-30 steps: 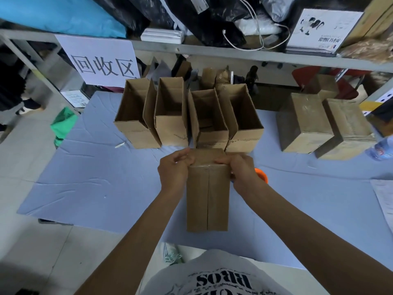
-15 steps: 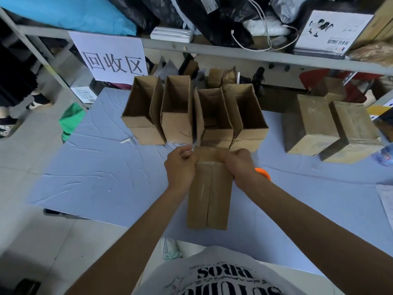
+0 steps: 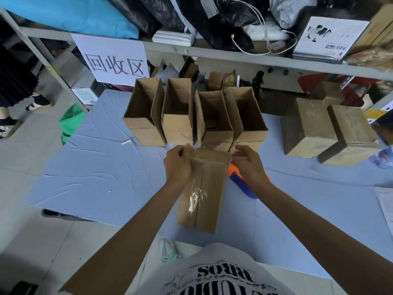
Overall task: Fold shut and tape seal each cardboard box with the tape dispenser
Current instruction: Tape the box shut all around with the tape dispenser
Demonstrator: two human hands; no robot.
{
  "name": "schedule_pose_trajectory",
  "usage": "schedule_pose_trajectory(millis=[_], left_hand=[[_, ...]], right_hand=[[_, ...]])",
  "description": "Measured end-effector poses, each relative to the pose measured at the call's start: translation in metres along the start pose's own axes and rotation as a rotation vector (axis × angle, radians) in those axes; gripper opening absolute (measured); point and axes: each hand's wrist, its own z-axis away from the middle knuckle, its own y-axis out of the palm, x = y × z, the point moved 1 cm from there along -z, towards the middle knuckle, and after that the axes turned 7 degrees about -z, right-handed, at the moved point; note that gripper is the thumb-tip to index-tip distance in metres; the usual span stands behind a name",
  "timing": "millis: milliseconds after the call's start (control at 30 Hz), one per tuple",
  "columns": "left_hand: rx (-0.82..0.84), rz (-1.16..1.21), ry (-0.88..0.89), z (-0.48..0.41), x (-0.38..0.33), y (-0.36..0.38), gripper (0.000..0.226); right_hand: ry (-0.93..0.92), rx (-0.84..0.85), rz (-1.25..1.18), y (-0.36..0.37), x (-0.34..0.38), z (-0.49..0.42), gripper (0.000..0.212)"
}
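A closed cardboard box [image 3: 204, 194] lies lengthwise in front of me on the blue table cloth [image 3: 95, 173], with clear tape shining along its top seam. My left hand [image 3: 177, 165] grips the box's far left corner, fingers curled over the edge. Just off the far right corner, my right hand [image 3: 247, 165] hovers with relaxed fingers and holds nothing. The orange and blue tape dispenser [image 3: 240, 184] lies on the cloth right of the box, partly hidden under my right wrist.
Several open boxes [image 3: 178, 133] stand in a row just behind the taped one. Two closed boxes [image 3: 308, 128] sit at the right, with a water bottle [image 3: 382, 156] and a paper sheet [image 3: 387, 205] beyond. A metal shelf [image 3: 234, 54] overhangs the back; a person's feet [image 3: 8, 124] show far left.
My right hand has let go of the box's far end and lifted slightly right, uncovering the tape dispenser. The left hand stays at the far left corner.
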Motion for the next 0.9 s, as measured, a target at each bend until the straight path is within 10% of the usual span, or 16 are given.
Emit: schedule_pose_trajectory(millis=[233,367,467,600,767,900], left_hand=[[0.122,-0.01,-0.019,-0.003,-0.001,0.003,0.04],[0.32,-0.037,-0.075,-0.003,0.011,0.006,0.077],[0.048,-0.366,-0.019,0.013,0.022,-0.009,0.066],[0.424,-0.745,0.272,0.025,0.023,-0.006,0.108],[0.438,-0.638,0.288,0.012,0.021,-0.013,0.113],[0.557,-0.579,0.324,0.003,0.025,-0.018,0.123]], right_hand=[[-0.62,0.307,0.294,0.014,0.008,0.009,0.034],[-0.504,0.19,0.431,0.013,0.012,-0.001,0.026],[-0.365,0.022,0.573,0.016,0.018,-0.007,0.029],[-0.316,-0.088,0.608,0.015,0.027,-0.005,0.034],[-0.845,0.397,0.845,0.013,0.029,0.004,0.078],[-0.981,0.663,1.339,0.023,0.008,0.004,0.072]])
